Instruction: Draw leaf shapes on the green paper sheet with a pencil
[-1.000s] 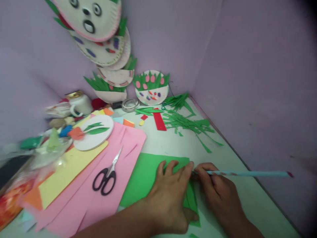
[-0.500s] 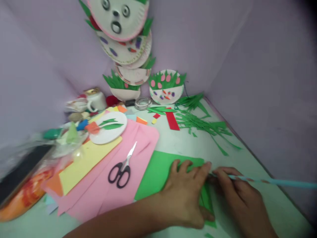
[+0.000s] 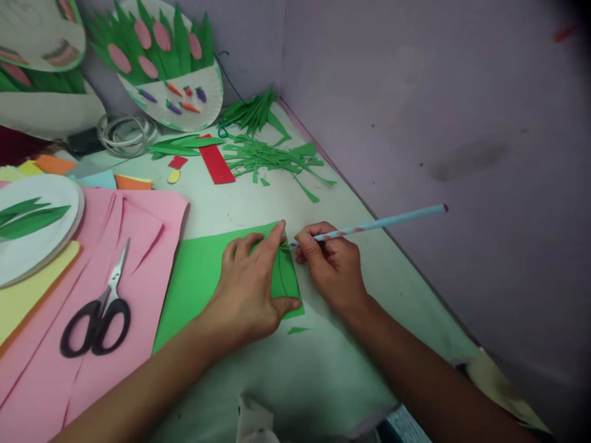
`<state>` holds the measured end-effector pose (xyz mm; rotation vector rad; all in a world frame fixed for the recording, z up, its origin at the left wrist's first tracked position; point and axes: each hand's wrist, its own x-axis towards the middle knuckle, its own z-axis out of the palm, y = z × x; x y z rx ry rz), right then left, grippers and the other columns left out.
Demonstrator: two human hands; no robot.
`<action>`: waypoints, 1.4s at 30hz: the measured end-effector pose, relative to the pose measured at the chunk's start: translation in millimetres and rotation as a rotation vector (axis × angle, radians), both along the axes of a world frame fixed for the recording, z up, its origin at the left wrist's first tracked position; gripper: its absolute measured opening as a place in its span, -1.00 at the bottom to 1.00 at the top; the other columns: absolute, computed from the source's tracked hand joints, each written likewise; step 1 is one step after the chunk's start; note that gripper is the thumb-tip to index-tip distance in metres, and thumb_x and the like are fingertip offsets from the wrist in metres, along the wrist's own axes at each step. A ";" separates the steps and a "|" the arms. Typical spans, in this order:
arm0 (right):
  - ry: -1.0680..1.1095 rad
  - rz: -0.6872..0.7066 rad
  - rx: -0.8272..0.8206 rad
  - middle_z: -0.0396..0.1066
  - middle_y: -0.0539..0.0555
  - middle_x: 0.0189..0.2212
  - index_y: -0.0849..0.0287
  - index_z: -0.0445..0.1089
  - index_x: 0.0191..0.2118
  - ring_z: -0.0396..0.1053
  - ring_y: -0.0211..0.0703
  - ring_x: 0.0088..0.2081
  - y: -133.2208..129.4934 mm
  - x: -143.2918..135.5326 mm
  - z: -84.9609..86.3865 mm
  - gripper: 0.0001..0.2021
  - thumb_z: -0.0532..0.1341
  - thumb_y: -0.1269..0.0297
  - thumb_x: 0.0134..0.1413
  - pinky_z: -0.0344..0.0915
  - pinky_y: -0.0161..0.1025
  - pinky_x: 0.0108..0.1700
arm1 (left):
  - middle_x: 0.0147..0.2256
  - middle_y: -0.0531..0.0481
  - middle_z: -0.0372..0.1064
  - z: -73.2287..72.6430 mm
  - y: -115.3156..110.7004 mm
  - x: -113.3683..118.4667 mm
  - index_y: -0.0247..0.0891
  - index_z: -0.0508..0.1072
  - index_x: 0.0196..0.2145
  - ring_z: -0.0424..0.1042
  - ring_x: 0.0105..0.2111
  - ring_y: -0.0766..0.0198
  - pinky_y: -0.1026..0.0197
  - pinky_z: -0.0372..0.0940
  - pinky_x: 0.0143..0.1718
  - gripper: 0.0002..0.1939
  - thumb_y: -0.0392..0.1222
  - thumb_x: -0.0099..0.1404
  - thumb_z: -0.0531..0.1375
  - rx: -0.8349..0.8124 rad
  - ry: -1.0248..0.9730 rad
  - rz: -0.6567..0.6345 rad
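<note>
A light blue pencil (image 3: 388, 222) with a patterned lower part is pinched in my right hand (image 3: 335, 264), its tip at the right edge of a green paper sheet (image 3: 196, 271). My left hand (image 3: 249, 286) lies spread on that sheet, fingers apart, pressing it to the table. A curved drawn line shows on the paper between my left thumb and index finger. Just below the sheet's near right corner is a small green scrap (image 3: 299, 330). Black-handled scissors (image 3: 102, 320) rest on pink sheets (image 3: 152, 212) to the left, their blades pointing away from me.
Cut green strips (image 3: 272, 157) and a red paper piece (image 3: 216, 161) lie toward the back. A decorated paper plate (image 3: 180, 101) leans on the wall beside a coiled cable (image 3: 127, 135). White plates (image 3: 37, 237) hold green leaf cutouts. The wall borders the table's right side.
The view has swung right and down, so everything appears farther left. The pencil's upper end has tilted upward, and a drawn curve is now visible on the green sheet. My left hand still presses it.
</note>
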<state>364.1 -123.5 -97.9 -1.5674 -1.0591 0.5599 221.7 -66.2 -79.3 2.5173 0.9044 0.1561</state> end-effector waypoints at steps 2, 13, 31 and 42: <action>-0.036 0.040 0.017 0.37 -0.05 -0.52 0.14 0.33 -0.46 0.35 -0.29 -0.49 0.9 0.5 -0.5 -0.77 0.10 0.24 0.21 0.27 -0.34 -0.41 | 0.17 -0.21 0.15 -0.6 -0.1 0.0 -0.25 -0.20 0.31 0.03 0.17 -0.14 -0.19 -0.05 0.14 0.09 -0.05 0.00 0.36 0.009 0.009 0.006; -0.199 0.095 0.031 0.44 -0.02 -0.42 0.13 0.34 -0.44 0.38 -0.24 -0.41 2.5 1.0 -2.5 -0.79 0.09 0.28 0.22 0.27 -0.29 -0.33 | 0.10 -0.19 0.19 -6.3 0.4 -1.0 -0.22 -0.23 0.32 0.04 0.14 -0.14 -0.18 -0.04 0.13 0.12 0.02 -0.01 0.36 0.040 -0.014 -0.002; -0.256 0.078 -0.004 0.45 -0.02 -0.45 0.12 0.33 -0.46 0.40 -0.24 -0.43 0.7 -0.4 -1.2 -0.77 0.07 0.29 0.22 0.29 -0.30 -0.34 | 0.12 -0.17 0.17 -7.0 0.4 -1.0 -0.20 -0.21 0.31 0.06 0.13 -0.14 -0.16 -0.04 0.13 0.11 0.01 -0.01 0.36 0.046 -0.019 -0.017; -0.242 0.090 0.025 0.44 -0.01 -0.46 0.12 0.30 -0.48 0.38 -0.24 -0.45 -0.3 -1.5 -0.4 -0.77 0.06 0.31 0.21 0.28 -0.30 -0.38 | 0.14 -0.20 0.17 -5.6 0.9 0.1 -0.23 -0.19 0.30 0.06 0.15 -0.14 -0.18 -0.07 0.14 0.11 0.00 -0.03 0.38 0.029 0.002 -0.014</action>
